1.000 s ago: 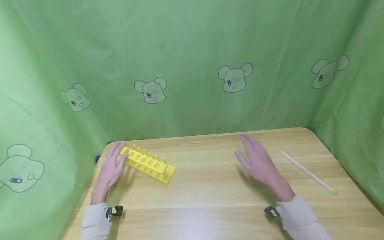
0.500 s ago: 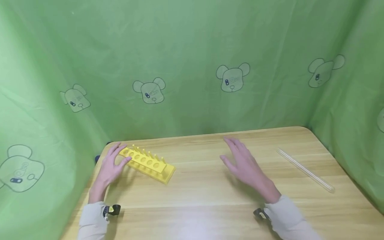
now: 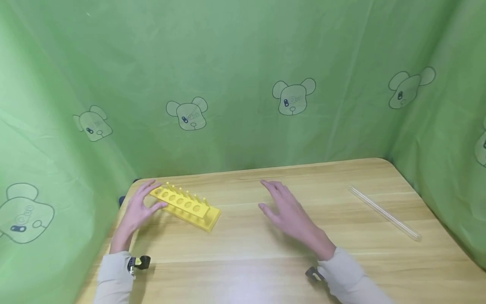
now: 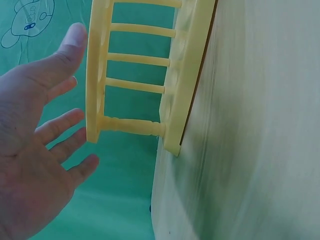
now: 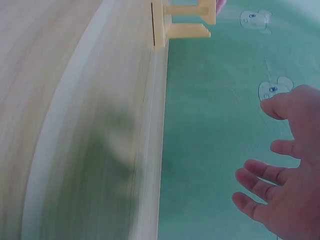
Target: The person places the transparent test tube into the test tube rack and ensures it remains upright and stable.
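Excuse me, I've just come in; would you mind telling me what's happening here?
A person's open left hand is at one end of the yellow test tube rack; any contact is hard to tell. The right hand, empty, hovers above the wooden table. The clear test tube lies flat to its right, not in the rack.

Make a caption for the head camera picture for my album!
Left hand beside a yellow rack, right hand above the wooden table, and a clear tube lying off to the right.
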Motion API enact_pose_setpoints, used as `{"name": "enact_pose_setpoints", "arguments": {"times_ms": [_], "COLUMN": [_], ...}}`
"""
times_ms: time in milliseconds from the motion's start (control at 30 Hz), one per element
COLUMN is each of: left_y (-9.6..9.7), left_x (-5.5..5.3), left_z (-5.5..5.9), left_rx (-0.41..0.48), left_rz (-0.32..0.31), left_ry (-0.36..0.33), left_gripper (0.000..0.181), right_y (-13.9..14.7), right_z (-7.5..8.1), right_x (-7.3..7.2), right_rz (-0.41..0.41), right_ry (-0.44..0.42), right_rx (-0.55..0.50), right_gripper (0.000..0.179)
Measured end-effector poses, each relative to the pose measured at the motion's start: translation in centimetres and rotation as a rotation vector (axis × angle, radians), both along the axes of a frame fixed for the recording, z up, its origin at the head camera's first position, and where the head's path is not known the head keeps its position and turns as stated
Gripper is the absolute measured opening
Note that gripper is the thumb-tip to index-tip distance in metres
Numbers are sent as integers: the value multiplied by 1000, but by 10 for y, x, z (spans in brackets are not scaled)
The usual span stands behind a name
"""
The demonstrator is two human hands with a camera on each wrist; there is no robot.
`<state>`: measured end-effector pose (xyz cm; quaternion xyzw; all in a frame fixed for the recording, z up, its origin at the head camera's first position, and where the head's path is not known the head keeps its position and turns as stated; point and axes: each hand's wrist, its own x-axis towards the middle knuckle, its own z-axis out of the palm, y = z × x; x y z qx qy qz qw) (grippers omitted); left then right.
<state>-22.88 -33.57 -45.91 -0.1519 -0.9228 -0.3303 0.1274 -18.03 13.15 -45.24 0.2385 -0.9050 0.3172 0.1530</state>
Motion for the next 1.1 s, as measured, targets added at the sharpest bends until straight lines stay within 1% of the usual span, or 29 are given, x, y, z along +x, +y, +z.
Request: {"name": "enact_pose_setpoints", "arguments": {"times_ms": [133, 400, 533, 700, 867, 1100], "left_y": [1, 3, 3, 3, 3, 5], "left_x": [-1, -3, -4, -4, -6, -7], "left_z": [2, 3, 3, 5, 5, 3], "left_rx": [-10, -32, -36, -50, -58, -61], "left_rz": [-5, -21, -25, -33, -46, -71], "left_ry": [-13, -48, -61, -83, -77, -28], "left_gripper": [72, 71, 71, 69, 62, 58], "right_y": [-10, -31, -41, -51, -59, -68], "right_z": [2, 5, 4, 2, 2, 2], "right_x": [1, 2, 2, 1, 1, 0], "right_rz": [19, 38, 45, 51, 58, 72], "right_ry": [15, 3, -6, 11, 22, 12], "right_rx": [-2, 4, 8, 17, 25, 23], "right_gripper": [67, 66, 67, 66, 66, 66]}}
